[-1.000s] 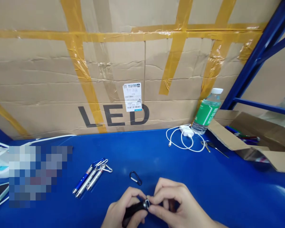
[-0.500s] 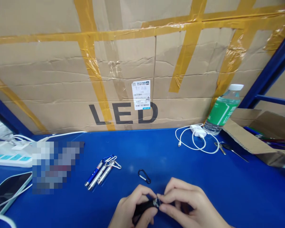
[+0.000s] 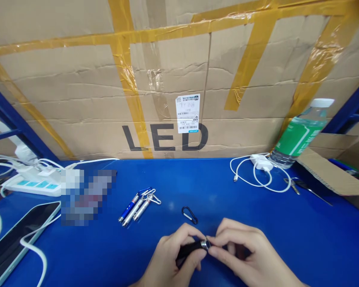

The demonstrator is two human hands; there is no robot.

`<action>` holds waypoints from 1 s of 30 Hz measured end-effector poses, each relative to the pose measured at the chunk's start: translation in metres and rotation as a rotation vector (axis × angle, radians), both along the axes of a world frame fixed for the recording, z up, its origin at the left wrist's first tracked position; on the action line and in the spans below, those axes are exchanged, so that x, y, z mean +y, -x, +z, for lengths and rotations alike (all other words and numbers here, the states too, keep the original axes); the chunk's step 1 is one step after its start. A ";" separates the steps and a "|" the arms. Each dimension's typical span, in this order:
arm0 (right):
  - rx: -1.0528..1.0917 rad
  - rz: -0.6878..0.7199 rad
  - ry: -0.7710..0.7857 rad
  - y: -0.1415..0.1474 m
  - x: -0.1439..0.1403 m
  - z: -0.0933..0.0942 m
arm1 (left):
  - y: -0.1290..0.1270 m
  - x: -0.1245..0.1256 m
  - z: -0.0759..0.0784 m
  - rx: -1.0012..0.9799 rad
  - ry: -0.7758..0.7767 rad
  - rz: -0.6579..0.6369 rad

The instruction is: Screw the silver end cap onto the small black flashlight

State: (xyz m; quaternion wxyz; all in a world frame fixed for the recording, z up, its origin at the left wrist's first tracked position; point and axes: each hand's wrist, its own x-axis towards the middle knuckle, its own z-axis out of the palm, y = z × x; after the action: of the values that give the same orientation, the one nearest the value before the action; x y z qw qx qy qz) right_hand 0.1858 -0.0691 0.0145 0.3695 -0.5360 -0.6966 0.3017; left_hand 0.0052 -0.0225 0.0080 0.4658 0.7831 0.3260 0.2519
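Observation:
My left hand is closed around a small black flashlight, a slim tube with a silver end that points right. At that end sits a thin metal ring. The thumb and forefinger of my right hand pinch the ring; its other fingers are curled, and what lies under them is hard to make out. Just beyond my hands a black carabiner lies loose on the blue table. Farther left, a blue penlight and two silver penlights lie side by side, carabiners at their far ends.
At left are a phone, a power strip with white cables and a pixelated patch. A charger with coiled cable, a water bottle, scissors and an open carton stand right. A large taped cardboard box backs the table.
The camera view has turned slightly, so everything appears shifted right and a little up. Both hands keep the same hold on the flashlight and its ring.

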 end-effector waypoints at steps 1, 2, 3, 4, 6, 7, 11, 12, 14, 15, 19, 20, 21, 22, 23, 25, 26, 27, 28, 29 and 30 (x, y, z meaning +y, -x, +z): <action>0.006 -0.002 0.009 0.000 0.000 0.000 | 0.000 0.000 0.000 -0.003 0.000 0.001; 0.012 -0.007 0.019 0.000 0.001 0.001 | 0.000 0.000 0.000 -0.005 -0.002 0.002; 0.017 -0.014 0.031 0.000 0.001 0.001 | 0.000 0.000 0.000 -0.007 -0.003 0.005; 0.023 -0.019 0.041 0.000 0.001 0.001 | 0.000 0.000 0.000 -0.007 -0.003 0.007; 0.035 -0.021 0.062 0.000 0.002 0.001 | -0.001 -0.001 0.001 -0.004 -0.001 0.010; 0.041 -0.020 0.070 0.000 0.002 0.001 | -0.001 -0.001 0.001 -0.002 0.002 0.010; 0.052 -0.022 0.083 0.001 0.001 0.002 | -0.001 -0.002 0.003 -0.002 0.013 0.016; 0.052 -0.021 0.084 0.001 0.001 0.002 | -0.001 -0.002 0.003 -0.002 0.015 0.017; 0.053 -0.021 0.085 0.001 0.001 0.003 | -0.001 -0.001 0.003 -0.004 0.016 0.015; 0.052 -0.021 0.084 0.001 0.001 0.003 | -0.001 -0.001 0.003 -0.004 0.016 0.013; 0.042 -0.021 0.080 0.001 0.001 0.002 | -0.001 0.000 0.003 0.010 0.015 0.002; 0.039 -0.020 0.078 0.001 0.001 0.002 | -0.001 0.000 0.003 0.017 0.016 -0.003; 0.037 -0.021 0.076 0.001 0.002 0.001 | -0.001 0.000 0.003 0.023 0.017 -0.008; 0.036 -0.022 0.072 0.001 0.002 0.001 | -0.001 0.001 0.003 0.030 0.019 -0.011; 0.035 -0.023 0.070 0.001 0.003 0.001 | -0.001 0.001 0.003 0.034 0.020 -0.011; 0.036 -0.019 0.064 0.001 0.003 0.000 | -0.001 0.002 0.002 0.034 0.021 -0.008; 0.037 -0.015 0.063 0.001 0.003 0.001 | -0.001 0.002 0.001 0.032 0.022 -0.007; 0.039 -0.012 0.061 0.001 0.003 0.001 | -0.001 0.002 0.001 0.027 0.023 -0.006; 0.040 -0.008 0.060 0.001 0.003 0.001 | -0.001 0.002 0.000 0.022 0.026 -0.003; 0.042 -0.006 0.059 0.001 0.003 0.000 | -0.001 0.002 0.000 0.016 0.030 0.000; 0.044 -0.004 0.059 0.000 0.003 0.000 | -0.001 0.001 0.000 0.010 0.035 0.002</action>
State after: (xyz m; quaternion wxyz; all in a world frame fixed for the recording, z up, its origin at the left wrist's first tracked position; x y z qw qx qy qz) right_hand 0.1853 -0.0665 0.0147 0.3694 -0.5414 -0.6778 0.3332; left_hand 0.0058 -0.0211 0.0078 0.4776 0.7758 0.3336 0.2427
